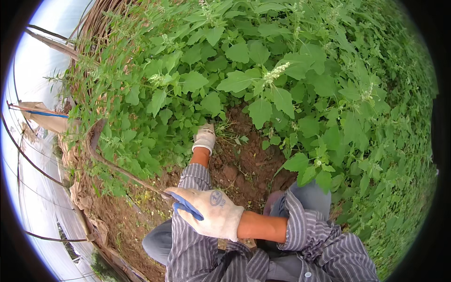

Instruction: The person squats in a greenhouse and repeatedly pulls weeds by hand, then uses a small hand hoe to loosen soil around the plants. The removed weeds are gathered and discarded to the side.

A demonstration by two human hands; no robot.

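My left hand [205,136], in a whitish work glove, reaches down to the base of green leafy plants [192,83]. Leaves hide its fingers, so what it grips cannot be seen. Beside it, thin plant stems [227,132] lie over bare brown soil [243,165]. My right hand [208,209] wears a white knit glove with blue coating and a printed mark. It crosses above my left forearm, closed on a hooked hand hoe [132,172]. The hoe's thin shank runs up and left to a curved, rusty-looking blade [96,132], held apart from my left hand.
Dense tall weeds [380,134] spread ahead and to the right, some with pale flower spikes [275,73]. At left stand plastic sheeting [35,190] and dark hoops [33,153]. Dry stalks [100,24] lean at upper left. My knees [310,199] are bent close to the soil.
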